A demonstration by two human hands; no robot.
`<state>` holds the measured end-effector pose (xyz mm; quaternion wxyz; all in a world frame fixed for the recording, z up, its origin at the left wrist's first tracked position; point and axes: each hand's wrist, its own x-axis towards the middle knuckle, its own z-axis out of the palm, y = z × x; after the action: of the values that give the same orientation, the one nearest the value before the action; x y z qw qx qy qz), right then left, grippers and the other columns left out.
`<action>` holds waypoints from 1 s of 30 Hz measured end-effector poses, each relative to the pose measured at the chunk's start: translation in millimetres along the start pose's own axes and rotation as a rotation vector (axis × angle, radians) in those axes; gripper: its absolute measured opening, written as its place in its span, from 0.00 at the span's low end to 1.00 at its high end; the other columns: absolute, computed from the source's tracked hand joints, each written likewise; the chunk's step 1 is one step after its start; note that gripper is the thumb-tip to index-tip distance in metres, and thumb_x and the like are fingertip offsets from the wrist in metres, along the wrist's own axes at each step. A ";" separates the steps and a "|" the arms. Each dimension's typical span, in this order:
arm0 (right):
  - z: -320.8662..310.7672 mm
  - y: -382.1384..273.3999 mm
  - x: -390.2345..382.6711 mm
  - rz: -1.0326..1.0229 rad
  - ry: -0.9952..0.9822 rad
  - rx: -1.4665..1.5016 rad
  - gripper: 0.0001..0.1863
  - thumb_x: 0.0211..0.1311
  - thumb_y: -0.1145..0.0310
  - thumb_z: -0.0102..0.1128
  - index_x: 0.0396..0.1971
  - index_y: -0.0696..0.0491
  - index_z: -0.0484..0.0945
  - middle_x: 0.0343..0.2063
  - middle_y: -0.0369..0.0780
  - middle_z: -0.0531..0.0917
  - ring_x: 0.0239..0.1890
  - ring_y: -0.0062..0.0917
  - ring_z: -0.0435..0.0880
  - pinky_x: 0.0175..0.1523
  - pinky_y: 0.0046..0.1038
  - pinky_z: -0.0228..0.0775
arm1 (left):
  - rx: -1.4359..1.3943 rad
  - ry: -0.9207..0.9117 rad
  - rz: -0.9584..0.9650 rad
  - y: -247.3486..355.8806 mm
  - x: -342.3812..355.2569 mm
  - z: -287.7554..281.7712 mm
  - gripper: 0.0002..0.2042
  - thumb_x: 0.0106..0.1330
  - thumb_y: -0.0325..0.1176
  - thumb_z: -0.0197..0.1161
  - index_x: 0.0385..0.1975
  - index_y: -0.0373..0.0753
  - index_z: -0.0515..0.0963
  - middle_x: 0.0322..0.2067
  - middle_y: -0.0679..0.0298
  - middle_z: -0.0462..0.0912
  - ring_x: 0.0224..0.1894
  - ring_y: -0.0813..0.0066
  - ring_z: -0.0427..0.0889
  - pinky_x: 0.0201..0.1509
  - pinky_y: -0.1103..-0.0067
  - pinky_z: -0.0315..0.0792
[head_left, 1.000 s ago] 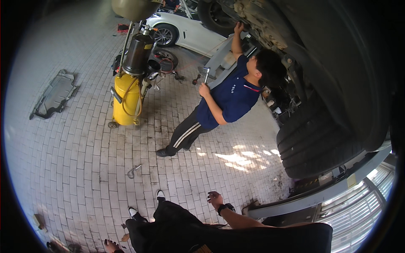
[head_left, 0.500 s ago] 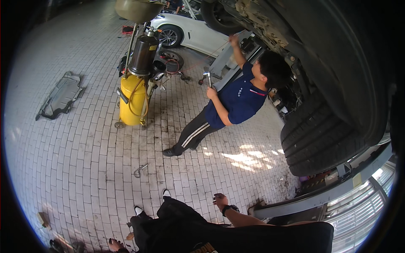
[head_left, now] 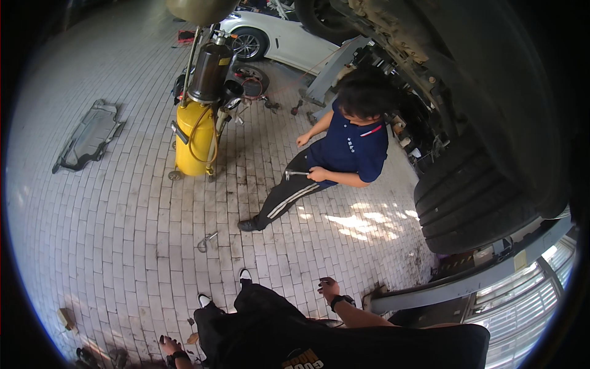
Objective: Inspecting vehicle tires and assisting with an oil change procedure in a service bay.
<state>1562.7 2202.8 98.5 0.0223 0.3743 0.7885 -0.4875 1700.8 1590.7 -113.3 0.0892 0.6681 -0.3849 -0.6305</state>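
Well short of the yellow tank (head_left: 195,144), my left grip (head_left: 167,345) and right grip (head_left: 329,288) hang empty, fingers apart. Left of the tank lies a panel (head_left: 90,138); seemingly removed, not yet refitted.

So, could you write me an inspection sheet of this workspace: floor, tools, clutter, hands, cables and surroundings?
Surface: brick-paved floor, dark stains, sunlit patches.
Job's things: looped metal tool on the floor; ratchet wrench in a co-worker's hand.
Clutter: dark tray-like panel, loose tyre.
Hands: left hand and right hand loosely open, no object seen in either.
Cables: hose on the yellow wheeled tank; thin red line by the loose tyre, type unclear.
Surroundings: white car, raised vehicle's tyre, grey lift arm.
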 end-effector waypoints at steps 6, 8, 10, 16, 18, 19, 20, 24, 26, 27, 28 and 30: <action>0.5 10.3 3.3 0.023 -0.009 0.095 0.10 0.54 0.74 0.46 0.35 0.57 0.73 0.23 0.41 0.77 0.18 0.23 0.77 0.21 0.21 0.70 | 0.042 -0.001 0.008 5.8 -4.2 -11.6 0.12 0.61 0.37 0.50 0.45 0.48 0.66 0.29 0.64 0.73 0.22 0.74 0.69 0.16 0.79 0.60; 0.0 17.0 8.2 0.039 0.015 0.101 0.10 0.55 0.74 0.45 0.36 0.57 0.73 0.24 0.41 0.77 0.18 0.24 0.77 0.21 0.22 0.70 | -0.073 -0.015 -0.048 8.7 -4.3 -11.6 0.13 0.61 0.36 0.49 0.46 0.48 0.66 0.32 0.63 0.74 0.25 0.74 0.71 0.20 0.78 0.63; -0.5 17.5 7.1 -0.008 -0.005 0.071 0.11 0.55 0.74 0.44 0.37 0.57 0.73 0.25 0.42 0.77 0.20 0.25 0.78 0.22 0.23 0.70 | 0.056 -0.039 0.002 13.6 -11.9 -14.3 0.14 0.61 0.36 0.49 0.48 0.49 0.66 0.35 0.63 0.75 0.26 0.73 0.72 0.21 0.77 0.65; 6.7 6.3 13.9 0.045 -0.055 0.034 0.11 0.56 0.71 0.46 0.38 0.57 0.72 0.26 0.41 0.77 0.20 0.26 0.78 0.23 0.23 0.71 | 0.029 0.038 0.046 17.4 -43.4 -19.0 0.15 0.60 0.34 0.50 0.47 0.46 0.66 0.31 0.64 0.73 0.24 0.73 0.70 0.19 0.77 0.64; 9.4 4.9 18.5 0.054 -0.084 0.028 0.12 0.56 0.70 0.47 0.38 0.57 0.72 0.27 0.41 0.77 0.21 0.26 0.78 0.24 0.23 0.71 | 0.076 0.061 0.065 17.8 -57.5 -22.5 0.13 0.59 0.36 0.48 0.44 0.45 0.67 0.32 0.63 0.72 0.27 0.70 0.72 0.21 0.73 0.65; 9.9 3.6 20.0 0.035 -0.095 0.038 0.12 0.55 0.70 0.47 0.38 0.57 0.72 0.27 0.41 0.77 0.21 0.26 0.78 0.24 0.24 0.71 | 0.093 0.060 0.067 17.3 -63.6 -23.9 0.14 0.59 0.36 0.48 0.45 0.45 0.67 0.33 0.63 0.72 0.27 0.70 0.73 0.21 0.72 0.65; 9.7 1.8 21.9 0.017 -0.104 0.049 0.12 0.55 0.69 0.47 0.38 0.56 0.72 0.27 0.41 0.77 0.20 0.26 0.78 0.25 0.24 0.71 | 0.066 0.075 0.058 12.8 -73.6 -25.8 0.14 0.60 0.36 0.48 0.45 0.44 0.66 0.32 0.63 0.72 0.27 0.70 0.72 0.21 0.72 0.65; 15.5 -4.3 21.7 -0.013 -0.125 0.048 0.11 0.55 0.69 0.47 0.38 0.56 0.72 0.26 0.41 0.77 0.20 0.25 0.78 0.25 0.24 0.71 | 0.007 0.095 0.116 -0.2 -73.3 -46.1 0.12 0.59 0.32 0.51 0.42 0.37 0.69 0.28 0.62 0.73 0.21 0.73 0.71 0.21 0.77 0.66; 19.6 2.0 23.7 -0.003 -0.132 0.095 0.10 0.55 0.71 0.47 0.37 0.55 0.73 0.26 0.40 0.77 0.20 0.25 0.78 0.25 0.24 0.71 | 0.055 0.112 0.137 -5.5 -81.0 -55.6 0.12 0.59 0.31 0.51 0.41 0.37 0.69 0.26 0.62 0.73 0.20 0.73 0.71 0.18 0.78 0.65; 23.9 1.6 21.9 -0.022 -0.150 0.097 0.09 0.55 0.72 0.47 0.36 0.55 0.73 0.25 0.40 0.77 0.19 0.24 0.78 0.23 0.23 0.70 | 0.004 0.125 0.142 -13.5 -71.6 -68.3 0.12 0.58 0.31 0.51 0.42 0.38 0.69 0.24 0.63 0.73 0.18 0.75 0.70 0.15 0.79 0.62; 30.5 0.7 21.2 -0.044 -0.178 0.100 0.09 0.54 0.73 0.48 0.35 0.54 0.74 0.24 0.40 0.77 0.19 0.23 0.78 0.22 0.21 0.70 | -0.023 0.193 0.176 -26.8 -54.5 -85.7 0.14 0.58 0.30 0.51 0.44 0.39 0.69 0.23 0.63 0.72 0.16 0.76 0.68 0.13 0.80 0.60; 22.9 14.2 21.5 -0.068 -0.163 0.131 0.09 0.54 0.74 0.48 0.35 0.54 0.74 0.24 0.40 0.77 0.19 0.23 0.78 0.22 0.21 0.70 | -0.063 0.149 0.083 -17.9 -77.2 -76.8 0.15 0.58 0.31 0.50 0.46 0.40 0.67 0.25 0.62 0.73 0.16 0.75 0.69 0.14 0.79 0.61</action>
<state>1548.4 2200.5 67.3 0.0451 0.3070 0.7627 -0.5675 1785.0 1623.3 -49.9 0.1645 0.6934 -0.3846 -0.5867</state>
